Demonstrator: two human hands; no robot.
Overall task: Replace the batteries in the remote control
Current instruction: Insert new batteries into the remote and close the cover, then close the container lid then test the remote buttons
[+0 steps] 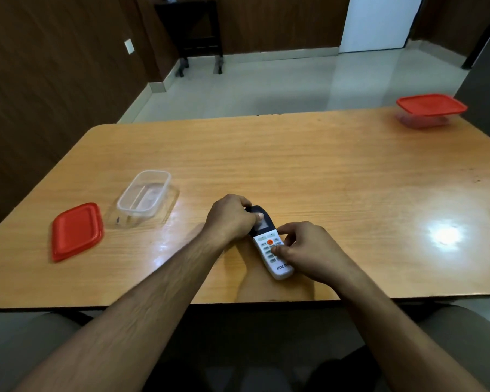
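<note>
Your left hand (232,217) closes its grip on the remote control's (269,244) dark top end; your right hand (309,250) pinches the white lower half, steadying it button-side up on the tabletop (323,171), likely for turning over.

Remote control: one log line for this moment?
remote control: face up on table | left hand: holds top end | right hand: holds lower half | batteries: not visible
</note>
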